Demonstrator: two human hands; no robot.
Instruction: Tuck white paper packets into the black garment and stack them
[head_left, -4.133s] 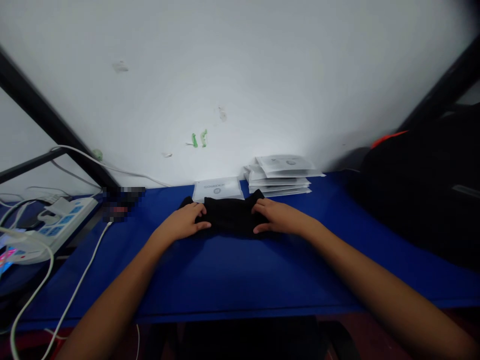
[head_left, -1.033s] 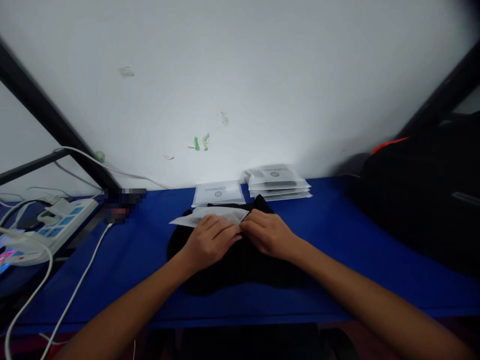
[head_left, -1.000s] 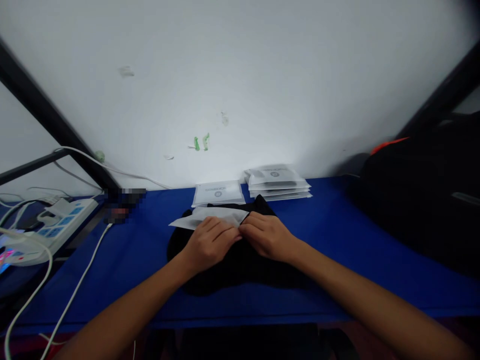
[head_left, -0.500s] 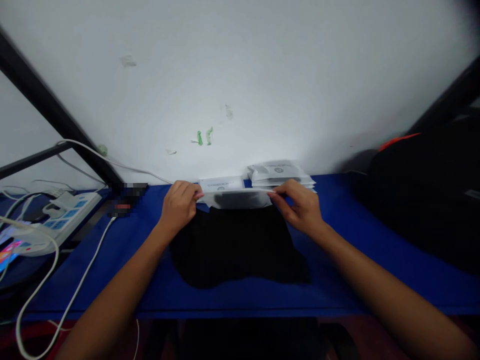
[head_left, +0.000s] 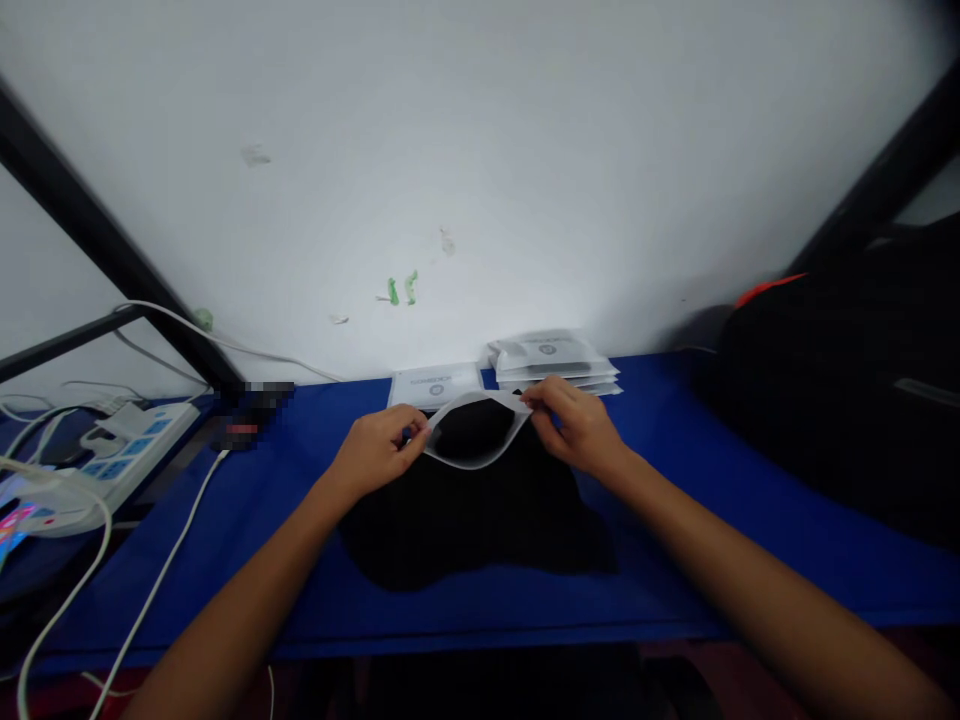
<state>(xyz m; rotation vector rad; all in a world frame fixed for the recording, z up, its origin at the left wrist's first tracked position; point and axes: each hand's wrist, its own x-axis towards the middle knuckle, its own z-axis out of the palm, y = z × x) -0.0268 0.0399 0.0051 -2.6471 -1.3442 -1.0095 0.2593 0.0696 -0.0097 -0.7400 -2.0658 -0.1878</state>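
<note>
Between my hands is a translucent white plastic bag [head_left: 480, 464], its mouth spread into an oval that faces me, with something black showing inside. My left hand [head_left: 382, 445] pinches the left corner of the mouth. The right corner is pinched by the thumb and fingers of my right hand [head_left: 574, 422]. Under and in front of the bag, a black cloth [head_left: 480, 530] lies spread on the blue table. Where the cloth ends beneath the bag is hidden.
Behind the bag lies a flat white printed packet [head_left: 437, 387]; a stack of similar packets [head_left: 555, 352] sits right of it by the wall. A large black item [head_left: 840, 400] fills the table's right side. A power strip [head_left: 135, 440] and white cables [head_left: 176, 550] are at left.
The bag's mouth has widened from a thin slit to an oval, and the bag has tipped toward me. My hands have come a little closer together and lower in view.
</note>
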